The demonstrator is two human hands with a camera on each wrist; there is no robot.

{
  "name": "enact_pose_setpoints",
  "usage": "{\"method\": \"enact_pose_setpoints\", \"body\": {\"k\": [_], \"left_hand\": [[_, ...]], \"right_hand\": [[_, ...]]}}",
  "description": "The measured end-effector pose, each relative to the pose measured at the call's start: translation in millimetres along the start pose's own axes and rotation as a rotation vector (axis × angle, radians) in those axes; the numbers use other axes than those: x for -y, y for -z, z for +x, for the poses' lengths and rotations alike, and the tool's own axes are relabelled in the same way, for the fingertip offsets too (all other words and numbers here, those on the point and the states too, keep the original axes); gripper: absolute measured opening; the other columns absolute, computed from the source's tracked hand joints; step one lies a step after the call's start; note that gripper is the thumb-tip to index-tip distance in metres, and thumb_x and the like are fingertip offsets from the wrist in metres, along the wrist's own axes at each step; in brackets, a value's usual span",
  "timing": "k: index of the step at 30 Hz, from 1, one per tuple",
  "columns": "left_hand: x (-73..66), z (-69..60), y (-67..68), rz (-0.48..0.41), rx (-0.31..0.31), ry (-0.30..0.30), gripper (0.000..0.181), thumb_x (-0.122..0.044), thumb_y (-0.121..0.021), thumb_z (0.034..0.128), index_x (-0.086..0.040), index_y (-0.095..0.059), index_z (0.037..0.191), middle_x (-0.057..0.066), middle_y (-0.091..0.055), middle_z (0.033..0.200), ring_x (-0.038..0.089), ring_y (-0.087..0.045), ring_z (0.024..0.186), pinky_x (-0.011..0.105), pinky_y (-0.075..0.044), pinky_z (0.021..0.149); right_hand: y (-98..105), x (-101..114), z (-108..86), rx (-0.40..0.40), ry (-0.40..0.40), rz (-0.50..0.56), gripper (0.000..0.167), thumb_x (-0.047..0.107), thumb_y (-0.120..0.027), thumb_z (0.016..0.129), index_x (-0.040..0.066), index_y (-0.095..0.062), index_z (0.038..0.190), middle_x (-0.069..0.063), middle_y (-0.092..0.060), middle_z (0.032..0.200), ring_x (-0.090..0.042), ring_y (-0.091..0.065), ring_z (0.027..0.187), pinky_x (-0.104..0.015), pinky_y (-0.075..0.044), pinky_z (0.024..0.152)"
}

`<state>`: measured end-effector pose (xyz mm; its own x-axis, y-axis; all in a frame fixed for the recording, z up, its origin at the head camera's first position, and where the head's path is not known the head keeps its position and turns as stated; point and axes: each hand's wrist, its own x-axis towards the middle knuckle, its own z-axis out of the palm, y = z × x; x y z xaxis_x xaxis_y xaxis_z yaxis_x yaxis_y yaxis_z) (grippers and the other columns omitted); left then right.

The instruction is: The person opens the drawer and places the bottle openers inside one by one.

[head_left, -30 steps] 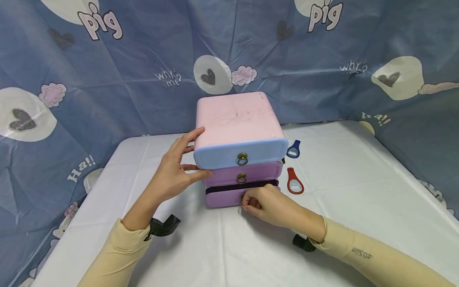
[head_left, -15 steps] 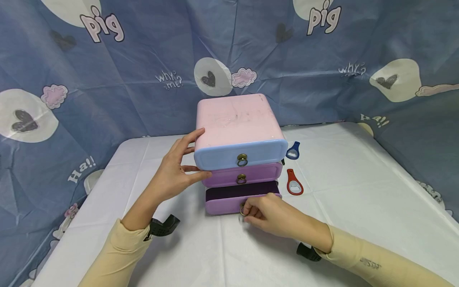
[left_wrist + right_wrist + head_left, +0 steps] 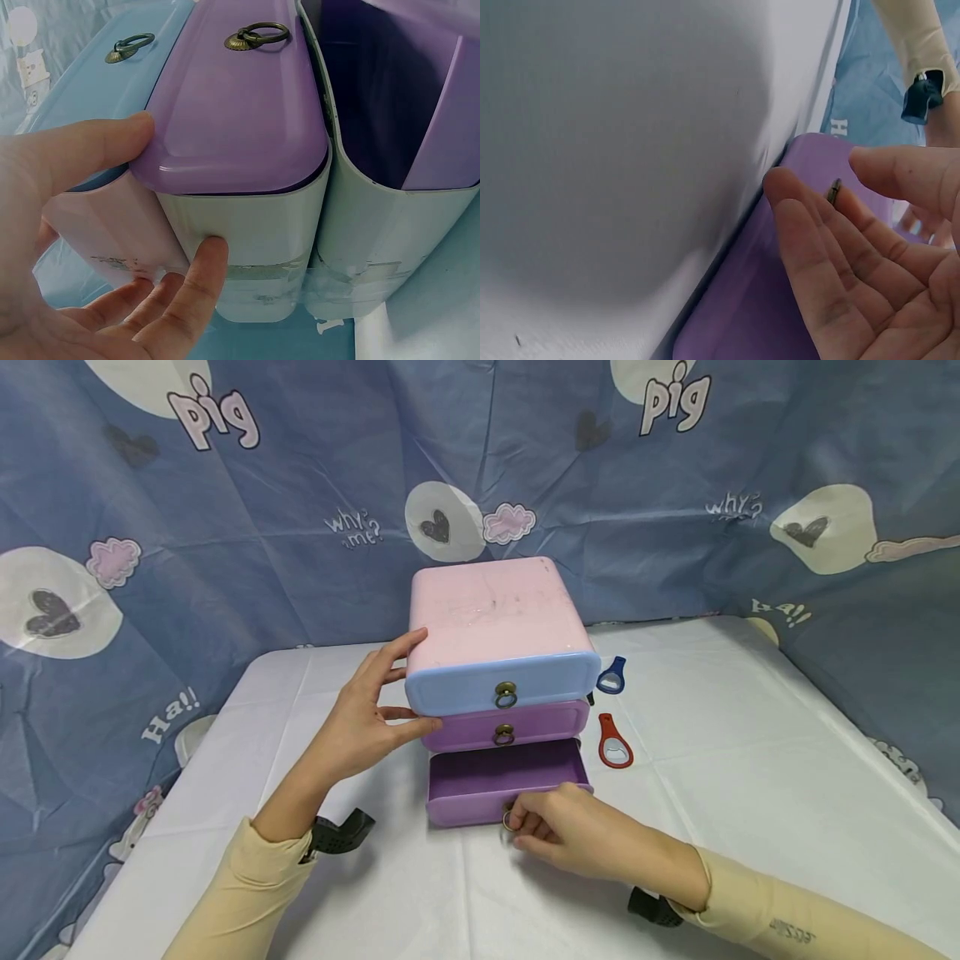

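Bottom drawer of the pink-topped unit slid further out toward the person, right hand with fingers hooked on its ring pull, left hand spread against the unit's side, so opening looked well along.

Three-drawer unit, pink-topped, upright — lowest drawer, purple, standing open; bronze ring handle at its front
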<state>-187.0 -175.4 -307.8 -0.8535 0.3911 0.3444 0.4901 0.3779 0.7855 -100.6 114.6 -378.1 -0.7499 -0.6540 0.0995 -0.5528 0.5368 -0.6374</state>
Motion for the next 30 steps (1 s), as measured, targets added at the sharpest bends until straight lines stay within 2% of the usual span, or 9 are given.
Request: {"method": "enact_pose_setpoints", "body": {"k": [10,21,30], "left_hand": [[-0.1,0.0,0.1,0.012,0.006,0.005,0.114,0.005,-0.092,0.0797,-0.047,-0.036,0.164,0.005,-0.039,0.165,0.04,-0.047,0.15,0.033,-0.067,0.087],[1.3,0.5,-0.1,0.011,0.002,0.01,0.114,0.004,-0.093,0.0791,-0.048,-0.037,0.164,0.002,-0.039,0.166,0.04,-0.048,0.15,0.033,-0.067,0.087],[0.6,0.6,0.6,0.018,0.003,0.011,0.114,0.003,-0.093,0.079,-0.047,-0.037,0.164,0.003,-0.04,0.165,0.039,-0.048,0.15,0.033,-0.067,0.087]], "right_hand": [[-4,8,-11.6,0.014,0.005,-0.008,0.004,0.012,-0.079,0.098,0.011,-0.075,0.1,0.009,-0.078,0.089,0.011,-0.064,0.078,-0.012,-0.057,0.071],[-7,12,-18.7,0.0,0.018,-0.096,0.01,0.018,-0.081,0.097,0.012,-0.076,0.103,0.015,-0.072,0.083,0.014,-0.056,0.073,-0.01,-0.051,0.067],[-11,14,-25.3,0.01,0.039,-0.094,0.008,0.021,-0.08,0.098,0.016,-0.075,0.1,0.018,-0.072,0.084,0.015,-0.057,0.075,-0.008,-0.052,0.068]]}}
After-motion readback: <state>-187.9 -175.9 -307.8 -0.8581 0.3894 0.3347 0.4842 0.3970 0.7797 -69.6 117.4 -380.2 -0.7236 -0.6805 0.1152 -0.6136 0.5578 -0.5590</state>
